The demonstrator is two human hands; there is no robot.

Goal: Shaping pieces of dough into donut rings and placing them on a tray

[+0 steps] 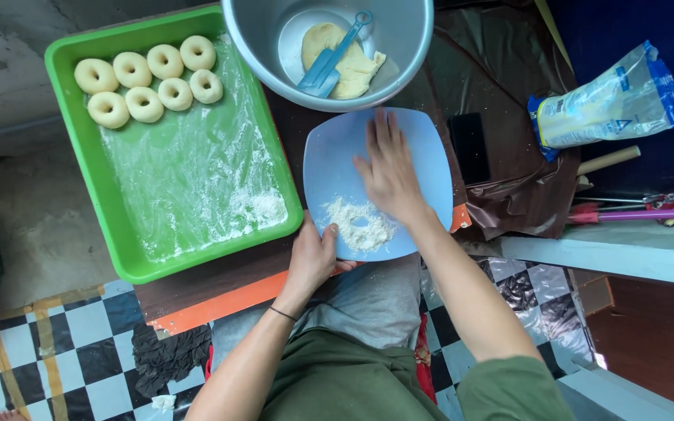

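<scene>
A pale blue square plate [329, 160] lies in front of me with a patch of white flour [360, 224] near its front edge. My right hand [388, 171] lies flat on the plate, fingers spread, pressing down; whether dough is under the palm is hidden. My left hand [311, 257] grips the plate's front left edge. Beyond the plate stands a metal bowl [407, 47] holding a lump of pale dough [352, 66] and a blue scraper [329, 62].
A green tray [118, 226] at the left is lined with floured plastic and carries several raw ring doughnuts [150, 78] at its far end. A black phone [470, 146], a flour bag [614, 101] and a wooden rolling pin [608, 160] lie to the right.
</scene>
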